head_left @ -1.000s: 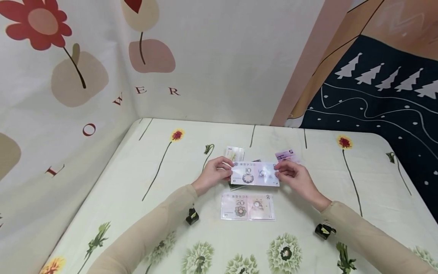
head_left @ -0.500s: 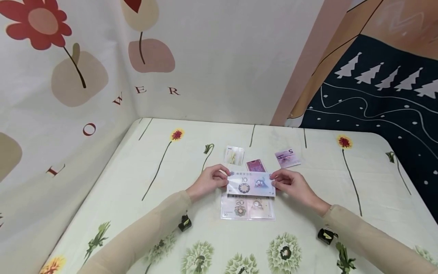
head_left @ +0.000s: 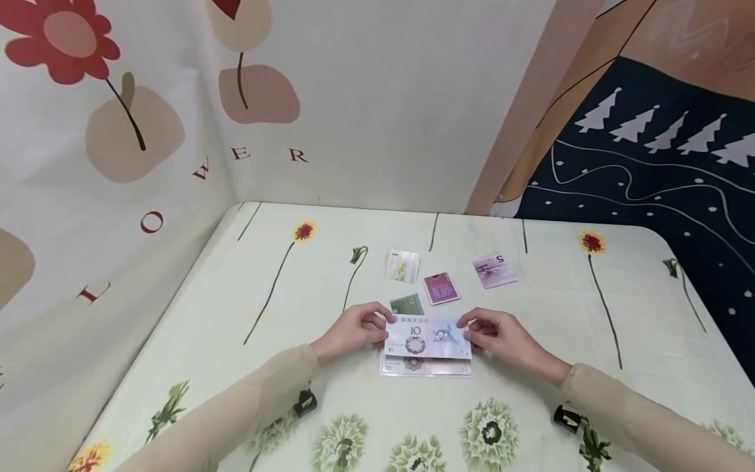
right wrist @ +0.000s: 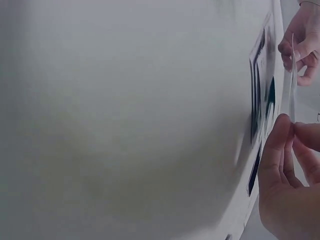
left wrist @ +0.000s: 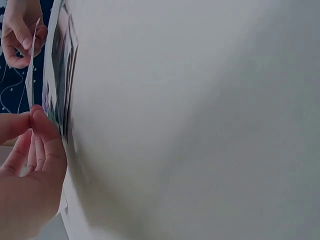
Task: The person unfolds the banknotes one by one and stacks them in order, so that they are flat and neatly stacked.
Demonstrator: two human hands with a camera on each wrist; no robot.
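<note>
Left hand (head_left: pixel 352 331) and right hand (head_left: pixel 510 341) each closed in a pinch on one end of the 10 note (head_left: pixel 428 337). Note is raised above the table (head_left: pixel 548 282), partly covering a pinkish note (head_left: pixel 448 368); green note (head_left: pixel 407 305) just beyond.

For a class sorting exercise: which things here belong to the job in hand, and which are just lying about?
Likely job: left hand, right hand, 10 note, 20 note.
Lying about, perhaps for later: 1 note, green note, magenta note, purple note.
</note>
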